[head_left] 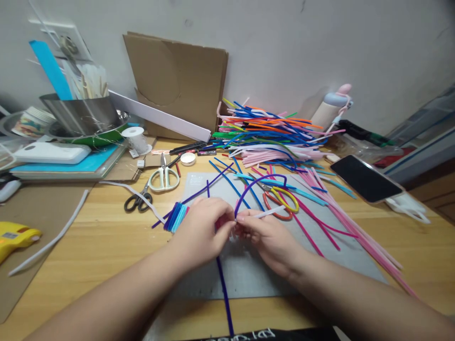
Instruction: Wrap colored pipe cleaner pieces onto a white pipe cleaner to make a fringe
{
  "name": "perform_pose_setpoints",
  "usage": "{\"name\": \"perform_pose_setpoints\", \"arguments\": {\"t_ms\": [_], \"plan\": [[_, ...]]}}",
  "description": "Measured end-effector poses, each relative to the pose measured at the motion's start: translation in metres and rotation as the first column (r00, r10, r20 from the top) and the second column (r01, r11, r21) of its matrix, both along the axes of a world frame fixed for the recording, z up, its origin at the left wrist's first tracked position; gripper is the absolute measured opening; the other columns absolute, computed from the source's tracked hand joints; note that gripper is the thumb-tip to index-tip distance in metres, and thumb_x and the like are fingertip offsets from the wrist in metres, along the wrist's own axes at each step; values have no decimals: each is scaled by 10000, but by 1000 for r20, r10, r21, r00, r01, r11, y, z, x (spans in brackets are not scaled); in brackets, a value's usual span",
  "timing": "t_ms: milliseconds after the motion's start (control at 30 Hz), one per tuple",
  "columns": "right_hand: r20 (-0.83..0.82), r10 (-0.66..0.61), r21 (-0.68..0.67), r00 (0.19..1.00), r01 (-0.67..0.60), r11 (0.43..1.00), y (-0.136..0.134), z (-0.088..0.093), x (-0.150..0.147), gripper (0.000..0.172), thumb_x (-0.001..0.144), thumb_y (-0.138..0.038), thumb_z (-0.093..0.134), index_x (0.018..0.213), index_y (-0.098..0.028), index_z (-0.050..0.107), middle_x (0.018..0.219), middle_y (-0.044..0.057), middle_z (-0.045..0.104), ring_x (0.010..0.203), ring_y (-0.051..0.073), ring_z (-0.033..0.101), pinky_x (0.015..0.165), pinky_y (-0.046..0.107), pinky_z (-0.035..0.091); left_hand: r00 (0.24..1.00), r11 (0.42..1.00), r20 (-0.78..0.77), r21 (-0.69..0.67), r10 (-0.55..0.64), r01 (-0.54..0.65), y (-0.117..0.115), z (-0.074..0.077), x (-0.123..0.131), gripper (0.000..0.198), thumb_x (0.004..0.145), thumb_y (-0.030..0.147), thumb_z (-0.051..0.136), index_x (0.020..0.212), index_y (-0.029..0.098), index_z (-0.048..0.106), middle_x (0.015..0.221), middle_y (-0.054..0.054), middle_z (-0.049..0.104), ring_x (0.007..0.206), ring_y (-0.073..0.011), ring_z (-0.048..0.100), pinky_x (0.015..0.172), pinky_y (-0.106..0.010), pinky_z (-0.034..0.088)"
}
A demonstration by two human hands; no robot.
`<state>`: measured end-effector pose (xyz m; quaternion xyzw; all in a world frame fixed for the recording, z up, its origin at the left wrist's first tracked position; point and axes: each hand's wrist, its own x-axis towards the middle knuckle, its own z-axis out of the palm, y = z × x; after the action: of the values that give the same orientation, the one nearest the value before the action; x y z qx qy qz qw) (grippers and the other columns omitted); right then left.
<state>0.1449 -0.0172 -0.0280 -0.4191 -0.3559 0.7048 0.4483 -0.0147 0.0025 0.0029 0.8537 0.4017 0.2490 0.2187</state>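
My left hand (201, 229) is closed around a striped piece of wrapped pipe cleaners (175, 218), with dark blue and light blue bands showing at its left end. Pink shows between my fingers; the rest is covered. With its fingertips pinched, my right hand (268, 237) grips a white pipe cleaner (270, 211) whose end sticks out to the right. The two hands meet at the thumbs. From there a purple pipe cleaner (245, 190) arches up and right, bent down at its tip. Another purple stem (223, 289) runs from under my left hand toward me.
Below lies a grey cutting mat (263, 279). Red-and-yellow scissors (284, 201), loose pink pipe cleaners (341, 213) and a phone (366, 177) are to the right. A colourful pipe-cleaner pile (270, 132) lies behind. Leftward are white-handled scissors (164, 177), black-handled scissors (138, 201) and a yellow glue gun (16, 239).
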Motion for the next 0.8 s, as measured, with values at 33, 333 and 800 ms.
{"name": "perform_pose_setpoints", "arguments": {"t_ms": [33,333,800], "plan": [[-24,-3,-16,1000,3,1000,0,0,0,142,730,-255,608,649,-143,572,640,-8,518,616,106,467,603,254,352,1000,1000,-13,16,-18,18,0,-1,0,54,768,139,492,760,184,522,755,-2,585,759,-154,508,719,-322,341],[129,-13,79,992,3,997,-1,6,-1,164,755,-295,583,701,-144,617,671,7,553,654,121,475,637,270,358,998,996,-64,89,-5,11,2,0,-1,104,812,129,435,777,179,519,804,-9,589,811,-165,507,737,-336,329],[364,-76,383,928,-75,921,-5,9,3,123,740,-276,625,821,-187,647,848,28,624,810,152,572,720,279,438,947,930,241,-348,211,-118,4,6,-2,92,716,163,565,696,176,476,698,30,532,691,-118,500,661,-253,385]]}}
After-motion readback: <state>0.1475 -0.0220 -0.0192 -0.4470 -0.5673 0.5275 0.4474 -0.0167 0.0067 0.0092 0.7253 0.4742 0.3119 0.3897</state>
